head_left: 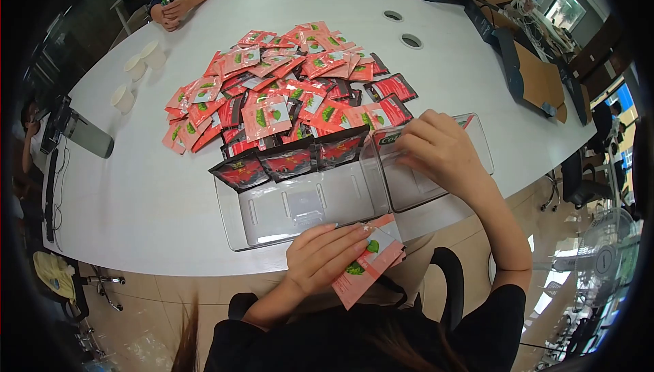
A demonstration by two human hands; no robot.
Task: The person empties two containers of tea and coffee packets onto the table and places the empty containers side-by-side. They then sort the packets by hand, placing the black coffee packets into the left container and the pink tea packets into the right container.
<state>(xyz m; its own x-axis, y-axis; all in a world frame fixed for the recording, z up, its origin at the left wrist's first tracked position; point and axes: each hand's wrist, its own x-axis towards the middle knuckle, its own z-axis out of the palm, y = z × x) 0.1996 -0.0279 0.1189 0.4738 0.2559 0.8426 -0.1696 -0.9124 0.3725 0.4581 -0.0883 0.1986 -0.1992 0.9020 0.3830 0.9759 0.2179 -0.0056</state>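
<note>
My left hand (pixel 325 257) is closed on a small stack of pink sachets (pixel 371 261) with green leaf pictures, held over the near table edge. My right hand (pixel 439 148) is over the right-hand clear plastic bin (pixel 485 144), its fingers curled together at the back left. A dark label with white letters (pixel 389 138) shows beside those fingertips; whatever they pinch is hidden. Joined on the left is another clear bin (pixel 235 225). Three black-and-red sachets (pixel 289 162) stand in a row along its back wall.
Behind the bins lies a large pile of pink and red sachets (pixel 269 116). Paper cups (pixel 123 99) and a grey bottle (pixel 88 135) stand on the left. Another person's hands (pixel 176 12) rest at the far edge. Opened cardboard boxes (pixel 538 75) lie at right.
</note>
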